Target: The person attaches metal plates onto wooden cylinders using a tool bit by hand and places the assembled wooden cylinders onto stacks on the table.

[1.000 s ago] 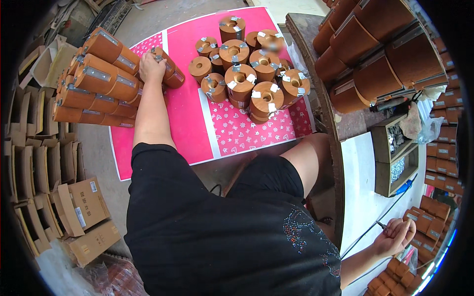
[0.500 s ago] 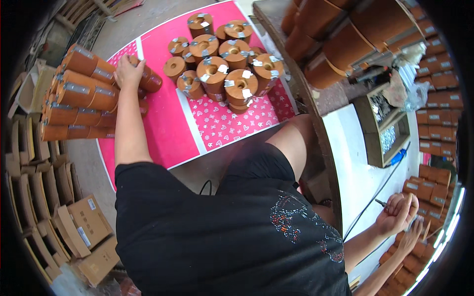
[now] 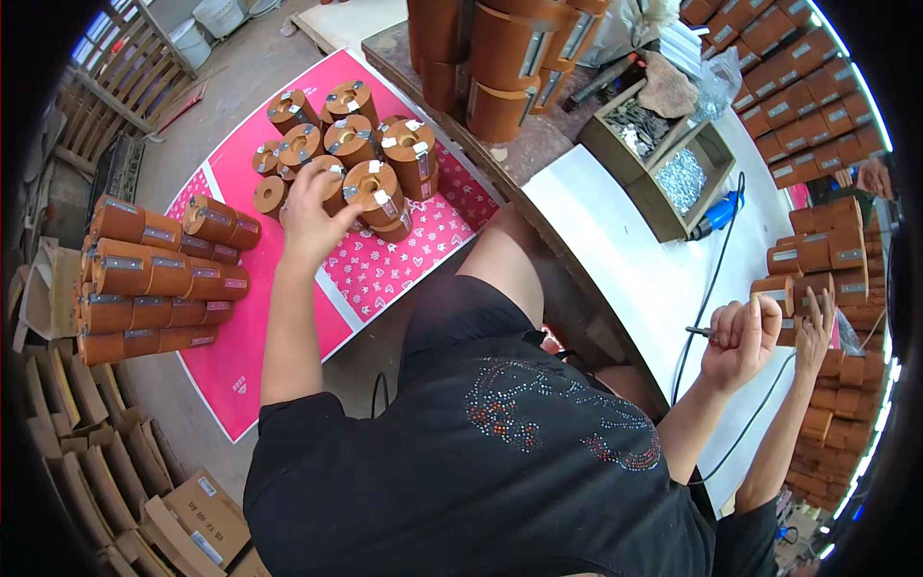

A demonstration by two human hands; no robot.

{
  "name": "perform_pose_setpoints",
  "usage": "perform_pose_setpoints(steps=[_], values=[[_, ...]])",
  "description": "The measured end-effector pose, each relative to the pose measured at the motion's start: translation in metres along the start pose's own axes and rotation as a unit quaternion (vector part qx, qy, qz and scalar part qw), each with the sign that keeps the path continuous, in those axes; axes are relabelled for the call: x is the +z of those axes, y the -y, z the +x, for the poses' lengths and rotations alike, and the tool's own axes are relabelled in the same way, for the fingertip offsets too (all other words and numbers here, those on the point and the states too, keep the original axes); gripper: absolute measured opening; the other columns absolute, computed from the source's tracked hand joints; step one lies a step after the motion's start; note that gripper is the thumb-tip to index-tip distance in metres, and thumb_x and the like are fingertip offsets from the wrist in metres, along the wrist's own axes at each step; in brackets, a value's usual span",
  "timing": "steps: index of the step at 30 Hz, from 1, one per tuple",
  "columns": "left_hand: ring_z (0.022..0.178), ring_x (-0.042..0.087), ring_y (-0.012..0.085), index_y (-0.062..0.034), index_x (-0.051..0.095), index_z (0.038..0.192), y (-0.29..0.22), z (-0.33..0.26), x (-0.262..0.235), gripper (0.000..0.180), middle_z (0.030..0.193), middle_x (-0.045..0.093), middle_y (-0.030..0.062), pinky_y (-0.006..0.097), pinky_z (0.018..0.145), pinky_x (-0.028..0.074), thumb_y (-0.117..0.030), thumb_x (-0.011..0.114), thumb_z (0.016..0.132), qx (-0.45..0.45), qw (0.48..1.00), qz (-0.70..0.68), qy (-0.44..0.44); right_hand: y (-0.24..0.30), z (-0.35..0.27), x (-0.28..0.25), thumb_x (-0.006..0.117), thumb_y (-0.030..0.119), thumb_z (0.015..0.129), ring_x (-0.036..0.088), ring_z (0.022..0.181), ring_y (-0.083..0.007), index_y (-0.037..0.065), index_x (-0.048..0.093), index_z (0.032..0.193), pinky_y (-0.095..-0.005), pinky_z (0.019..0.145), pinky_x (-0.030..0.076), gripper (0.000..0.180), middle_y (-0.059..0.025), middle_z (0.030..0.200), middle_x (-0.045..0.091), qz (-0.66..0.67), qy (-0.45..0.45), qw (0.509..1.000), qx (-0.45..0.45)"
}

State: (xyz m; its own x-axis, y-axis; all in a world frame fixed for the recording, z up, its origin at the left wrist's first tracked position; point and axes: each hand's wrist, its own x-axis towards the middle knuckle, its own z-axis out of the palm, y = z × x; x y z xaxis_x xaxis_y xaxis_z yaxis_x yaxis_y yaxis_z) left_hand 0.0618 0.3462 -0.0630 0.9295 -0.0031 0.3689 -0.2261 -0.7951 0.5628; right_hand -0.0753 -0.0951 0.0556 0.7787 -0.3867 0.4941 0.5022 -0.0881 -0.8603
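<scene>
My left hand [image 3: 317,216] curls around a brown wooden-looking cylinder [image 3: 333,196] at the front of a standing group on the pink table; its fingertips are partly hidden. Beside it stands another brown cylinder [image 3: 372,183] with a central hole and metal and white tabs on top. More such cylinders [image 3: 351,137] stand behind. Over the white tabletop at the right, my right hand [image 3: 738,343] is closed around a short, thin dark metal piece [image 3: 700,332], its tip sticking out to the left.
Stacked cylinders [image 3: 144,269] lie on their sides at the pink table's [image 3: 288,327] left edge. A wooden box [image 3: 663,207] of metal parts and a blue tool [image 3: 716,213] with a cord lie at right. A co-worker's hand [image 3: 815,332] is close to my right hand. Cardboard boxes [image 3: 197,524] fill the lower left.
My left hand has left the lying stack and moved right to the standing cylinders. A cylinder now lies on top of that stack. The view has turned; my right hand still holds the metal piece.
</scene>
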Motion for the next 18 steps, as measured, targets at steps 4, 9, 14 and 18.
perform_pose_setpoints(steps=[4, 9, 14, 18], values=[[0.113, 0.039, 0.0323, -0.0069, 0.057, 0.100, -0.041, 0.004, 0.025, 0.053, 0.121, 0.044, 0.0156, 0.043, 0.094, 0.032, -0.034, 0.072, 0.057, 0.114, 0.973, 0.200, 0.015, 0.014, -0.010, -0.018, 0.044, 0.002, 0.085, 0.029, 0.040, -0.0060, 0.000, 0.046, 0.089, -0.0200, 0.038, 0.025, 0.005, 0.0015, 0.050, 0.034, 0.030, -0.075, 0.997, -0.001], [0.116, 0.035, 0.0389, -0.0034, 0.054, 0.110, 0.000, -0.019, 0.061, 0.067, 0.121, 0.043, 0.0201, 0.048, 0.094, 0.030, -0.043, 0.069, 0.058, 0.065, 0.963, 0.260, -0.003, 0.007, -0.023, -0.036, 0.048, -0.003, 0.081, 0.036, 0.041, -0.0051, 0.002, 0.049, 0.089, -0.0198, 0.037, 0.029, 0.009, 0.0008, 0.055, 0.044, 0.084, -0.113, 0.989, 0.037], [0.123, 0.027, 0.0300, -0.0005, 0.054, 0.093, -0.022, -0.012, 0.061, 0.041, 0.130, 0.032, 0.0141, 0.048, 0.097, 0.026, -0.022, 0.071, 0.063, -0.004, 0.969, 0.246, 0.035, 0.027, -0.041, -0.066, 0.046, 0.001, 0.083, 0.032, 0.036, -0.0073, 0.001, 0.046, 0.085, -0.0224, 0.036, 0.028, 0.002, -0.0004, 0.048, 0.039, 0.058, -0.162, 0.985, 0.023], [0.122, 0.030, 0.0300, -0.0004, 0.049, 0.082, -0.079, -0.013, 0.038, 0.032, 0.131, 0.031, 0.0132, 0.042, 0.096, 0.030, -0.010, 0.071, 0.061, 0.000, 0.992, 0.124, 0.007, 0.038, -0.051, -0.090, 0.047, 0.001, 0.083, 0.031, 0.037, -0.0077, 0.001, 0.047, 0.084, -0.0229, 0.036, 0.028, 0.001, 0.0003, 0.047, 0.037, 0.096, -0.210, 0.972, 0.032]])
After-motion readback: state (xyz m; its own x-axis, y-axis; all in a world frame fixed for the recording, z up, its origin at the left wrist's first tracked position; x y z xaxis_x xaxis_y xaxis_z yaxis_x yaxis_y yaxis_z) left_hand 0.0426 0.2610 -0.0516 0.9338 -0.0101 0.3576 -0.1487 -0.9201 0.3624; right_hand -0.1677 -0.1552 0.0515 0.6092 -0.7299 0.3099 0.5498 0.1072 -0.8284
